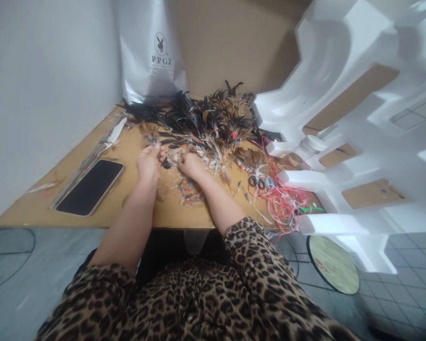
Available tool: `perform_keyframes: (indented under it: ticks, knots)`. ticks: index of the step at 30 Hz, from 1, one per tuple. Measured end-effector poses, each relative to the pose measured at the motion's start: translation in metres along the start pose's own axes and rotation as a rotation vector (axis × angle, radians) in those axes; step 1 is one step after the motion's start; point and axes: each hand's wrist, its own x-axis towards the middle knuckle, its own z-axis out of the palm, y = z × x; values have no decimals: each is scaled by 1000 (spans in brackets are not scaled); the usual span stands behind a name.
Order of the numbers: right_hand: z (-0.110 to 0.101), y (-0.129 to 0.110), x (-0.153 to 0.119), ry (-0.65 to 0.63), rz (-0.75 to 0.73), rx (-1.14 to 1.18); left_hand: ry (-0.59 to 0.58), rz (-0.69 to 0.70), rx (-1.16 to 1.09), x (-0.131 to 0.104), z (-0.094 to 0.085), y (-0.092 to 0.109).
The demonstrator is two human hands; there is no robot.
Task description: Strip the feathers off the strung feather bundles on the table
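Brown feathers [149, 133] stick up from the closed fingers of my left hand [149, 162], above the wooden table [131, 189]. My right hand [191, 166] is just to the right, its fingers curled together over loose feather scraps; whatever it pinches is hidden. Behind both hands lies a heap of black feathers [184, 113], with a bundle of brown feathers [236, 111] at its right. Small scraps [190, 192] are scattered on the tabletop near my right wrist.
A black phone [90, 187] lies at the left, beside a long thin strip. A silver bag [152, 52] stands at the back. On the right are tangled pink strings [282, 201], several small rings and large white foam pieces [326, 182].
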Motion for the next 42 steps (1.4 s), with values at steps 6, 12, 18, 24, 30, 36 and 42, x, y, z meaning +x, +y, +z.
perform_keyframes:
  ticks: [6, 12, 18, 24, 30, 36, 42]
  knots:
    - [-5, 18, 3, -87, 56, 805, -39, -18, -4, -1, 1, -1]
    - [-12, 24, 5, -241, 157, 1352, -141, -134, 64, -4, 1, -5]
    - [-12, 26, 5, -269, 130, 1430, -178, -153, 80, -3, -1, -8]
    - [-17, 31, 4, -69, 55, 724, -84, -100, 29, 2, -4, -6]
    - [-18, 33, 0, 151, 186, -67, -74, -69, 36, 3, -5, -7]
    - [-10, 34, 4, 117, 14, 182, -60, -79, 32, 3, -5, -7]
    - [-12, 39, 10, 1, 83, 773, -65, -106, 24, 2, -3, -7]
